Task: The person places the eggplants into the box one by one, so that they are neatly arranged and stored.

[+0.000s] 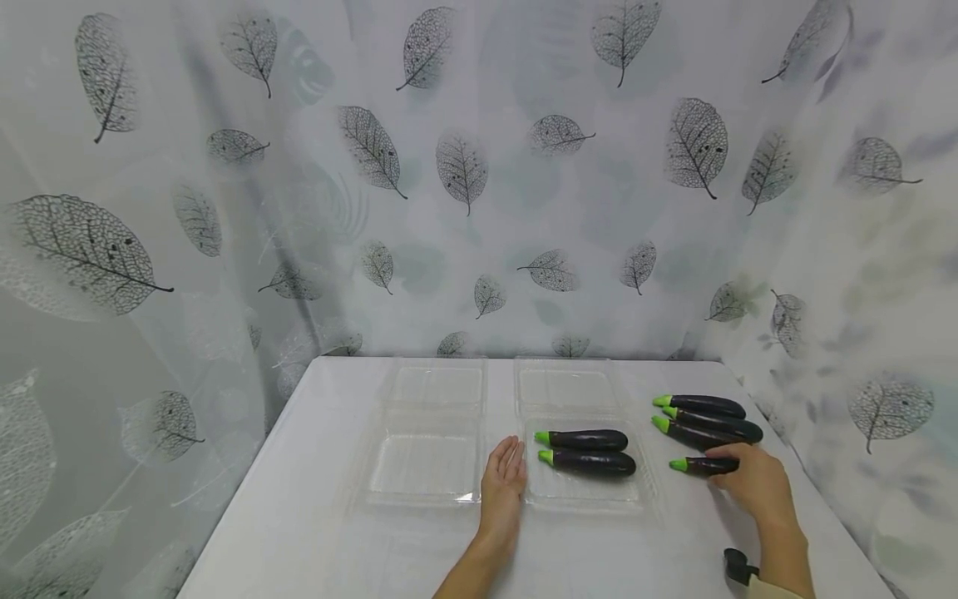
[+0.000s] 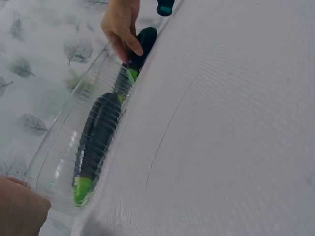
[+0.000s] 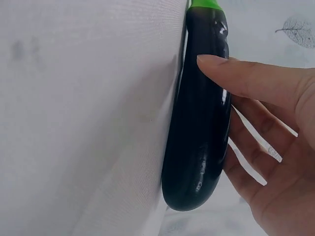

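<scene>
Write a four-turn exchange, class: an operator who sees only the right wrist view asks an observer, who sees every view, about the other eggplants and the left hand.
Operator: The right hand holds an eggplant. Are others close by?
Observer: Yes, three more eggplants lie grouped just beyond it.
Operator: Where is the left hand?
Observer: Beside the left edge of the right tray.
</scene>
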Demonstrator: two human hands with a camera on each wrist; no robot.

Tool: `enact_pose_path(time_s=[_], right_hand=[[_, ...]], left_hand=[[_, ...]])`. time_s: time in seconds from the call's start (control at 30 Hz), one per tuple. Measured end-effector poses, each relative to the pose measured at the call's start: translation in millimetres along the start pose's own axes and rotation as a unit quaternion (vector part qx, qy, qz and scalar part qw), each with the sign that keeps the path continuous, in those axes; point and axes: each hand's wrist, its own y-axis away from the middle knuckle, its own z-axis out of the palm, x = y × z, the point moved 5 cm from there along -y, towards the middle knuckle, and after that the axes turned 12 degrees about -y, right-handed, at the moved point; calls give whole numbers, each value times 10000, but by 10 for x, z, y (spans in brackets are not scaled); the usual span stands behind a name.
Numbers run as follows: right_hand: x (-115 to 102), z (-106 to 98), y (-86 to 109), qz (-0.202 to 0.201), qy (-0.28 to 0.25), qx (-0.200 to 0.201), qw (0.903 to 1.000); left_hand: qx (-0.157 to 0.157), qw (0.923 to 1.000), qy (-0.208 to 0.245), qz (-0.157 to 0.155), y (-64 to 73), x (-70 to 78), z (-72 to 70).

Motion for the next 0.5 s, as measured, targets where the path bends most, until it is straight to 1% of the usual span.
enact_pose_path(time_s=[0.27, 0.37, 0.5], right_hand=[[55, 32, -36, -4, 57, 81, 10000], [40, 24, -35, -62, 64, 150, 9998], [26, 18, -32, -74, 99, 127, 9998]], left_hand=[[-10, 10000, -99, 8, 1, -2, -9], [-8, 9999, -110, 5, -4, -6, -9], [5, 9999, -101, 12, -14, -4, -4]])
